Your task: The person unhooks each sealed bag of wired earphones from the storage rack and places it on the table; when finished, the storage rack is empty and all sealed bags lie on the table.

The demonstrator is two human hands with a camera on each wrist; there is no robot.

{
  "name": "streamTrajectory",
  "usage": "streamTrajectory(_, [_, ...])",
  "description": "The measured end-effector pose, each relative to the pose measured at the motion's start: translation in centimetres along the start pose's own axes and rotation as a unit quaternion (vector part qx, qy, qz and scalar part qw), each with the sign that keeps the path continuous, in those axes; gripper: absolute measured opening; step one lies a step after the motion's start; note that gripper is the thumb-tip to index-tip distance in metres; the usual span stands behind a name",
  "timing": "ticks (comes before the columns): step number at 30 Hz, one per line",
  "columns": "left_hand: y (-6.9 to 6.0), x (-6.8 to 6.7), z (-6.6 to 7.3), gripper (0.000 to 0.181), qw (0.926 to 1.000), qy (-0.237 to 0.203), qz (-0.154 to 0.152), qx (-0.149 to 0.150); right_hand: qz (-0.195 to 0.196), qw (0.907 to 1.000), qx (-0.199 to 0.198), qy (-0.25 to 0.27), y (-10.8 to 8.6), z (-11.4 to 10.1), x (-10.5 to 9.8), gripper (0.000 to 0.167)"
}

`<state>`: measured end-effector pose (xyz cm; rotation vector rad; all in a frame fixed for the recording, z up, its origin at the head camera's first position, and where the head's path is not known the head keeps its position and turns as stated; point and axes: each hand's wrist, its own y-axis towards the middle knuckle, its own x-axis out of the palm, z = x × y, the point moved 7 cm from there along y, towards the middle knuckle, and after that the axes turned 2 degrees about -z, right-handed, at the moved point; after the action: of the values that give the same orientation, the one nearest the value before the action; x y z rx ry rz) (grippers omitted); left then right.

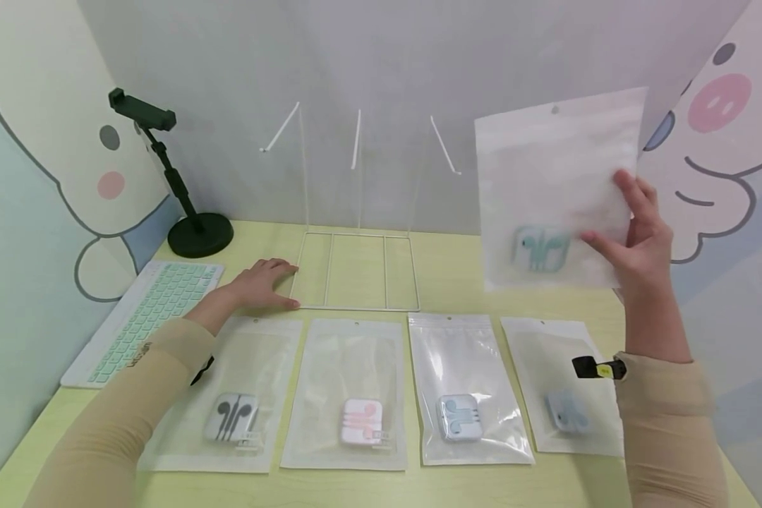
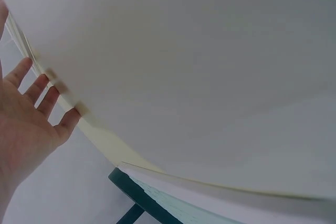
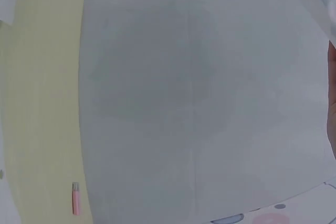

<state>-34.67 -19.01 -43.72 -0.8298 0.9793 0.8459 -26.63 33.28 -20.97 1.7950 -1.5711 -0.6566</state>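
Observation:
My right hand (image 1: 648, 236) pinches the right edge of a white plastic bag of earphones (image 1: 555, 176), raised above the table at the right. Turquoise earphones in a square case (image 1: 542, 249) show through its lower part. My left hand (image 1: 260, 283) lies at the left side of a white wire display rack (image 1: 355, 308), fingers spread and touching near its base frame. In the left wrist view the left hand (image 2: 31, 124) has its fingers extended. Only a sliver of the right hand (image 3: 332, 98) appears in the right wrist view, at the edge.
Several bagged earphones lie in a row: black (image 1: 231, 416), pink (image 1: 362, 422), light blue (image 1: 460, 416) and pale blue (image 1: 568, 411). A keyboard (image 1: 152, 310) and a black phone stand (image 1: 200, 234) are at the left. Rack hooks (image 1: 357, 141) stick out near the wall.

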Motion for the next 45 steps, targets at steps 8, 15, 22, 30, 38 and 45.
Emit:
streamTrajectory(8, [-0.1,0.0,0.0,0.091,1.0,0.001,0.001,-0.001,0.032,0.9991,0.026,-0.003,0.1,2.3,-1.3,0.074])
streamTrajectory(15, [0.0,0.0,0.0,0.092,1.0,0.002,0.0,-0.001,0.021,0.9937,0.1,-0.046,-0.4,5.6,-1.4,0.076])
streamTrajectory(22, [0.0,0.1,0.0,0.091,1.0,0.001,0.0,0.0,-0.004,0.9792,0.159,-0.126,-1.2,9.1,-0.8,0.076])
streamTrajectory(30, [0.1,0.1,0.1,0.091,1.0,0.002,-0.001,-0.004,-0.075,0.9452,0.209,-0.239,-2.3,12.9,0.3,0.078])
streamTrajectory(38, [0.0,-0.1,0.1,0.09,1.0,0.001,0.004,-0.003,-0.145,0.9102,0.233,-0.31,-3.1,15.6,1.1,0.079])
streamTrajectory(45, [-0.1,-0.1,0.2,0.09,1.0,0.004,0.005,0.002,-0.187,0.8728,0.294,-0.342,-3.8,17.6,0.9,0.083])
